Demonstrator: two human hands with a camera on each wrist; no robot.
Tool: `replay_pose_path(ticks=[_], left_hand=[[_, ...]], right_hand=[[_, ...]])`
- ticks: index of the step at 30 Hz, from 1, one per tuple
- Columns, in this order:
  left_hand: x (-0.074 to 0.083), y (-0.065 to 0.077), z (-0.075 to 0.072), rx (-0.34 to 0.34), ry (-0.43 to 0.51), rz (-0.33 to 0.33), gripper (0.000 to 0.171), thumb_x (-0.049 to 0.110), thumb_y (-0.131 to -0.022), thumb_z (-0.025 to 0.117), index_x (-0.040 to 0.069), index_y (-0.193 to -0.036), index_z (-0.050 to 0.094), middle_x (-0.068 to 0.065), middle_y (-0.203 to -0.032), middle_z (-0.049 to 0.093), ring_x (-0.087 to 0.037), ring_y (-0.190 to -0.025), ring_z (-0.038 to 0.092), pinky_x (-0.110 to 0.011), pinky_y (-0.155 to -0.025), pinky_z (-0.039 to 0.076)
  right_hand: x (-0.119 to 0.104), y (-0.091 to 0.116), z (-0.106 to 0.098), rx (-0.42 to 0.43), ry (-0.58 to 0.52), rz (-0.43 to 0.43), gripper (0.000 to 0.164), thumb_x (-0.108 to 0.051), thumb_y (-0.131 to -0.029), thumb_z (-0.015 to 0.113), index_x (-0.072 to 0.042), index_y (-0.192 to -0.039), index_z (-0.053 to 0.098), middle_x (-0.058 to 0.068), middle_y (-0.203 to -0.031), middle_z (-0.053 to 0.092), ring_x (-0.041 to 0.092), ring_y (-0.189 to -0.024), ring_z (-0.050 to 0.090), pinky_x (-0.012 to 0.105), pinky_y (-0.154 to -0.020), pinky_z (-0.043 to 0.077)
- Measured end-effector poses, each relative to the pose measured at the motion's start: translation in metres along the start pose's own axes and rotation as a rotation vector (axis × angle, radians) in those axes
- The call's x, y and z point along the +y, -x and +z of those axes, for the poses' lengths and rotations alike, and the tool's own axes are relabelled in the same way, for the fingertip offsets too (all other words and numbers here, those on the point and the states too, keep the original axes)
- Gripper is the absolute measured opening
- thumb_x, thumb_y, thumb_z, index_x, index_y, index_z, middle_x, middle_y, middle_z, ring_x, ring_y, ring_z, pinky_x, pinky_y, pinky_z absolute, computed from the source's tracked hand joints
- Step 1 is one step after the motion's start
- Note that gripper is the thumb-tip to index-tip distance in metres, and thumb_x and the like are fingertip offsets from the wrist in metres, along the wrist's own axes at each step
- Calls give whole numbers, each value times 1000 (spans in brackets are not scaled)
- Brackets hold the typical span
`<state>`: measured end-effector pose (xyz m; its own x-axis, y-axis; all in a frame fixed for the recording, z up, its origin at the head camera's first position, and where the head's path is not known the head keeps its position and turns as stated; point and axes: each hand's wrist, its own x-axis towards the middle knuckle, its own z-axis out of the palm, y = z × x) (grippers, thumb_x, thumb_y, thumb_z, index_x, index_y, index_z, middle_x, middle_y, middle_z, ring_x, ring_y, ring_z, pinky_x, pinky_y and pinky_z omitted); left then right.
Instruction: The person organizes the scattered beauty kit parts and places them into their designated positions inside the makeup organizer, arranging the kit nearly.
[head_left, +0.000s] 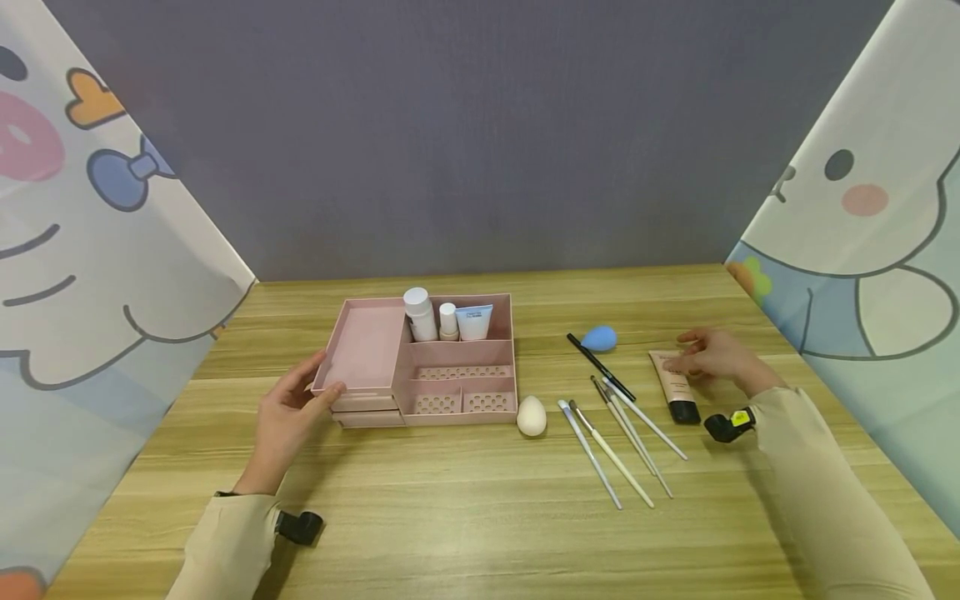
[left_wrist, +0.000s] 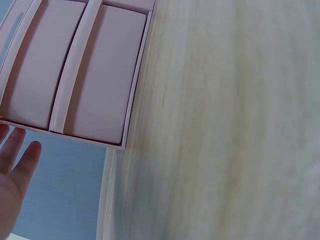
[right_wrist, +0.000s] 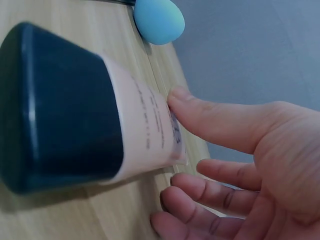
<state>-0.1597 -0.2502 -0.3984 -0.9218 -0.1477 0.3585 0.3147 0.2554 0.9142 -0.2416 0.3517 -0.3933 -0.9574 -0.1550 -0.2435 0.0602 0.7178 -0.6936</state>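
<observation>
A pink desk organizer (head_left: 367,342) stands left of the middle of the table. At its front left corner is my left hand (head_left: 288,408), thumb at the front edge and fingers along the side. The left wrist view shows those fingers (left_wrist: 27,162) extended beside the drawer fronts (left_wrist: 105,75). On the right, a beige squeeze tube (head_left: 672,379) with a black cap (right_wrist: 60,115) lies on the table. My right hand (head_left: 716,358) is at its far end. In the right wrist view its thumb (right_wrist: 200,112) touches the tube, while the other fingers are loosely bent beside it.
A white bottle (head_left: 422,317), a smaller bottle (head_left: 448,321) and a white-and-blue tube (head_left: 474,322) stand in the organizer's back compartment. Between organizer and beige tube lie a cream sponge (head_left: 532,417), a blue sponge (head_left: 600,338), a black pencil (head_left: 600,365) and several makeup brushes (head_left: 611,454).
</observation>
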Motion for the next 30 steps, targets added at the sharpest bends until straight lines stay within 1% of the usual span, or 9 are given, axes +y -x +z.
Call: replay_pose_path(ticks=[2, 6, 9, 14, 18, 24, 25, 30], left_hand=[[0, 0, 0, 2, 1, 3, 51, -10, -85, 72, -3, -134, 60, -10, -135, 59, 3, -111, 59, -10, -86, 49], [-1, 0, 0, 7, 2, 11, 51, -12, -85, 72, -6, -133, 59, -9, -135, 60, 2, -111, 59, -11, -86, 50], [-1, 0, 0, 9, -5, 12, 51, -12, -85, 72, -7, -133, 58, -8, -135, 60, 3, -111, 59, -10, -86, 50], [0, 0, 0, 8, -20, 9, 51, -11, -85, 72, -7, -134, 58, -7, -135, 60, 4, -111, 58, -10, -86, 49], [1, 1, 0, 10, -17, 10, 50, -11, -85, 72, -7, -134, 58, -8, -135, 60, 3, -111, 59, -10, -85, 50], [1, 1, 0, 10, -5, 18, 50, -14, -85, 71, -11, -133, 56, 0, -132, 61, 3, -112, 59, -11, -86, 50], [1, 1, 0, 11, -8, 14, 51, -13, -85, 71, -10, -133, 57, 0, -132, 61, 3, -111, 59, -11, -86, 50], [1, 1, 0, 8, -25, -7, 51, -11, -86, 72, -8, -134, 57, -5, -134, 60, 3, -111, 58, -11, -87, 49]], right_hand=[[-1, 0, 1, -14, -11, 14, 78, -26, -89, 75, 22, -137, 37, 26, -108, 60, 17, -78, 60, 31, -64, 58], [-2, -2, 1, -30, -44, 42, 75, -27, -89, 76, 21, -135, 42, 15, -100, 64, 14, -77, 62, 31, -65, 58], [-2, -3, 2, -33, -51, 53, 73, -27, -89, 76, 21, -133, 44, 10, -96, 67, 13, -77, 63, 31, -67, 59], [-2, -3, 2, -27, -74, 55, 71, -24, -88, 77, 21, -132, 43, 14, -99, 67, 13, -76, 65, 31, -66, 60], [-4, -2, 2, -32, -128, 64, 70, -20, -89, 76, 22, -133, 40, 15, -98, 67, 15, -74, 66, 33, -65, 60], [-3, -1, 1, -56, -199, 61, 65, -15, -93, 70, 22, -134, 36, 12, -95, 67, 18, -76, 67, 35, -67, 61], [-3, -1, 1, -58, -205, 57, 63, -14, -94, 69, 22, -134, 36, 12, -95, 67, 18, -76, 67, 35, -66, 61], [-1, -1, 1, -54, -242, 57, 60, -11, -96, 65, 23, -135, 35, 14, -95, 65, 18, -74, 67, 35, -66, 61]])
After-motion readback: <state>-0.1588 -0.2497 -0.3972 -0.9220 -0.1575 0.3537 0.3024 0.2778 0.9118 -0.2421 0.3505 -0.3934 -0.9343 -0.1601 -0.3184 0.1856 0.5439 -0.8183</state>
